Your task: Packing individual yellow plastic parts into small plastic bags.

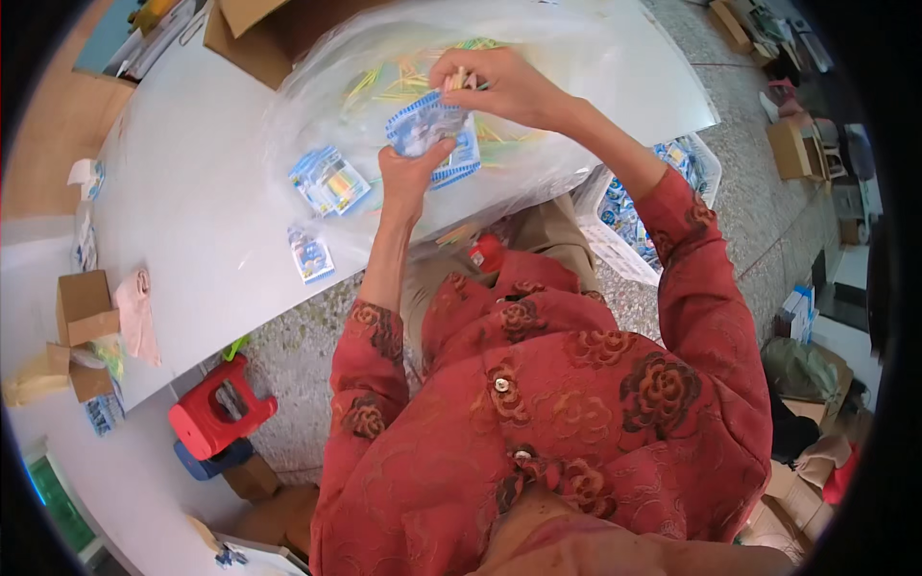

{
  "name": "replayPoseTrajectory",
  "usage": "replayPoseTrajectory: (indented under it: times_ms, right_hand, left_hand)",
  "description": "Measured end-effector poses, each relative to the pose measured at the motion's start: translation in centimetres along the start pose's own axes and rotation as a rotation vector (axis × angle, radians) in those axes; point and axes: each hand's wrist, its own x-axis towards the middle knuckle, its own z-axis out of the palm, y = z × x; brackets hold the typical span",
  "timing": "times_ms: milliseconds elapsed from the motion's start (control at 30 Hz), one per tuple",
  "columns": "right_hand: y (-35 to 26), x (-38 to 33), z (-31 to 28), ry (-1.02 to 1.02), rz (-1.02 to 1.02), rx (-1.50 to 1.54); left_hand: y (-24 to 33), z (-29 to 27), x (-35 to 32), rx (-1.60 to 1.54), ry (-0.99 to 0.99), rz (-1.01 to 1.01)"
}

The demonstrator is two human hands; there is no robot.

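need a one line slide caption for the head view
Seen from above, the left hand holds a small blue packet while the right hand pinches thin sticks above it at a white table.

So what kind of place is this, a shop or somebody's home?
Most likely a small packing workshop. On a long white table lie small blue packets beside a big clear bag; a white crate holds many more packets, and cardboard boxes stand about. The left hand holds one packet.

Bare table [192, 192] left; plastic bag [317, 106] blocks centre
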Motion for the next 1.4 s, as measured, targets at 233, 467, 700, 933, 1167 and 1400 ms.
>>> replayPoseTrajectory:
  times_ms: [233, 467, 700, 933, 1167, 1400]
  right_hand:
    - [2.2, 1.3, 2.8, 0.338, -0.365, -0.265]
    - [2.5, 1.4, 2.6, 0.324, -0.239, -0.001]
    - [1.2, 1.0, 2.3, 0.192, -0.137, 0.126]
    - [3.8, 0.5, 2.1, 0.425, 0.006, 0.611]
    - [4.1, -2.7, 1.5, 0.188, 0.178, 0.603]
    - [4.2, -1.3, 3.4, 0.227, 0.180, 0.691]
  left_hand:
    - [0.5, -0.2, 0.2, -0.036, 0.074, 0.102]
    - [0.7, 0.8, 1.0, -0.074, 0.103, 0.068]
    - [-0.1, 0.4, 1.2, -0.131, 0.067, 0.049]
    - [0.3, -0.3, 0.6, -0.177, 0.079, 0.114]
    - [0.3, 1.0, 1.4, -0.124, 0.060, 0.097]
    - [1.2, 0.3, 0.9, -0.211, 0.059, 0.069]
